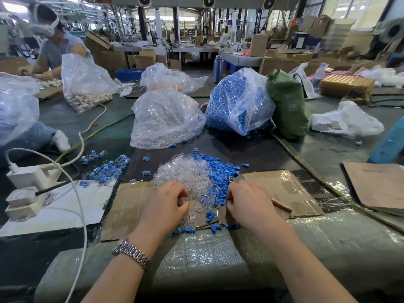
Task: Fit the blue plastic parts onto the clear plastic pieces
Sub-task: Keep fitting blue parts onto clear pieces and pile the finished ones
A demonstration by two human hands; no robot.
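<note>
A heap of clear plastic pieces point(185, 173) lies on the table, with loose blue plastic parts point(220, 171) piled against its right side. My left hand point(166, 204) rests on the near edge of the clear heap, fingers curled into the pieces; what it holds is hidden. My right hand point(247, 202) sits at the edge of the blue pile, fingers curled down among the parts, any grip hidden. A scatter of fitted blue-and-clear pieces point(107, 169) lies to the left. Both hands are over a taped cardboard sheet point(279, 189).
Behind the heaps stand a bag of clear pieces point(166, 121) and a bag of blue parts point(236, 101), beside a green bag point(288, 106). White power strips and cables point(26, 182) lie at the left. A pencil point(282, 205) lies right of my right hand. Another person point(54, 44) works far left.
</note>
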